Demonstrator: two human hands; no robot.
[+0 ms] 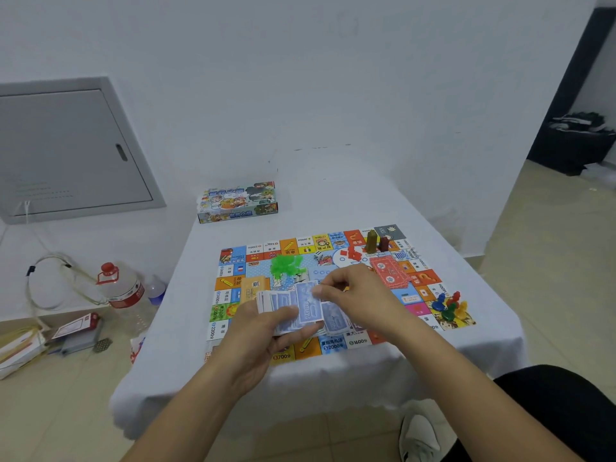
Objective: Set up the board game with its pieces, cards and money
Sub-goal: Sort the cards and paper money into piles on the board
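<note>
Blue paper money (308, 306) is sitting fanned in the left hand (266, 331), whose fingers are curling under the stack while the thumb is pressing across the top of it. One note marked 2000 is standing up out of the fan, and the right hand (353, 288) is pinching its upper edge between thumb and fingertips, the other fingers bent in beside them. Both hands are hovering over the near half of the game board (333, 345), which is lying flat on a table covered with a white cloth (433, 361). On the board, a heap of green plastic pieces (286, 265) is lying near the middle, red pieces (351, 253) are scattered further back beside a die (318, 255), and a red stack of notes (388, 271) is resting to the right of the hands. An orange stack of notes (255, 288) is lying just left of the fan. Two tall blocks, one olive and one dark red (376, 243), are standing upright near the far right corner, and a cluster of coloured pawns (450, 306) is standing on the near right corner. Beyond the board, well apart from it, the game box (238, 201) is sitting at the table's far left edge. Off the table on the left, a large water bottle (125, 288) with a red cap is standing on the floor.
</note>
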